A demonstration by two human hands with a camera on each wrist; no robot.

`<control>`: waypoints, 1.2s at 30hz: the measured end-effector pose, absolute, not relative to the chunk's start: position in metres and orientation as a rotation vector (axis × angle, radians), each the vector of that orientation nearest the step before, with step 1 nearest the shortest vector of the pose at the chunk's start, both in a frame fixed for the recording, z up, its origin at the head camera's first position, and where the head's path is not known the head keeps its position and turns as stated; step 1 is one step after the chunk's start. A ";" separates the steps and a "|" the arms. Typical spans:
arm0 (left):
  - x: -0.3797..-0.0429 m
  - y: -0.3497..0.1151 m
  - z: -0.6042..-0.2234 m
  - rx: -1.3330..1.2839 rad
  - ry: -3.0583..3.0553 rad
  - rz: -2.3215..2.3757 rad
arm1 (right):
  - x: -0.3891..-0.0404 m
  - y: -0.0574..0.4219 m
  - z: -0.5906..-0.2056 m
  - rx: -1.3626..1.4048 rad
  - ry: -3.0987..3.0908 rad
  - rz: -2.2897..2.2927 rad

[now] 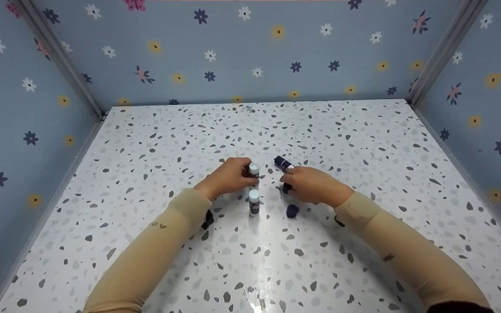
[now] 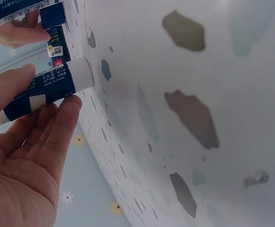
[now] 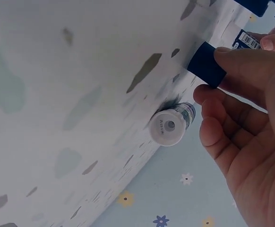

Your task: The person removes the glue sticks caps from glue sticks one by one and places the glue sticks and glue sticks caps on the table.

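Note:
My left hand (image 1: 228,177) holds a dark blue glue stick (image 1: 254,168) upright between thumb and fingers; its white base meets the table in the left wrist view. A second upright glue stick (image 1: 254,202), with a pale top, stands just nearer. My right hand (image 1: 315,184) pinches a dark blue cap (image 3: 207,65) between thumb and fingertips, low over the table. Beyond its fingers a third glue stick (image 1: 282,163) lies on its side, with its white base (image 3: 168,127) towards the right wrist camera. Another dark blue cap (image 1: 292,211) lies in front of the right hand.
The speckled white tabletop (image 1: 250,130) is bounded by blue flowered panels at the back (image 1: 233,48), left (image 1: 11,130) and right (image 1: 476,108). Grey metal posts mark the back corners. Both sleeved forearms reach in from the front edge.

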State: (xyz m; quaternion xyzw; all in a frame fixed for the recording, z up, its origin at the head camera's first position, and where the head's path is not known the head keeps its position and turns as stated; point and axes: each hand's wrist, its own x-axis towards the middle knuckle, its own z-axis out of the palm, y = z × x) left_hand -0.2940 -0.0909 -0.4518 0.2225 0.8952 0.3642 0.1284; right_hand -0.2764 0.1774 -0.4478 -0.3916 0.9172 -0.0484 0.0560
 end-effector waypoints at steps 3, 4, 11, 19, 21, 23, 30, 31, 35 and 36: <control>-0.294 -0.091 -0.451 0.643 2.597 1.061 | -0.276 0.178 -0.446 -1.169 2.781 -0.158; -0.294 -0.091 -0.452 0.643 2.595 1.062 | -0.276 0.179 -0.445 -1.161 2.782 -0.161; -0.294 -0.091 -0.454 0.651 2.574 1.075 | -0.279 0.185 -0.438 -1.174 2.812 -0.179; -0.294 -0.090 -0.453 0.639 2.586 1.059 | -0.286 0.189 -0.432 -1.243 2.886 -0.285; -0.293 -0.090 -0.453 0.628 2.587 1.058 | -0.288 0.189 -0.431 -1.227 2.914 -0.286; -0.293 -0.090 -0.453 0.621 2.586 1.058 | -0.290 0.189 -0.431 -1.192 2.934 -0.294; -0.292 -0.090 -0.453 0.616 2.576 1.068 | -0.297 0.185 -0.432 -0.994 2.959 -0.295; -0.292 -0.090 -0.453 0.617 2.575 1.068 | -0.299 0.185 -0.432 -0.976 2.956 -0.290; -0.292 -0.090 -0.453 0.622 2.579 1.065 | -0.305 0.183 -0.433 -0.913 2.937 -0.281; -0.292 -0.090 -0.453 0.624 2.581 1.064 | -0.306 0.182 -0.433 -0.899 2.933 -0.281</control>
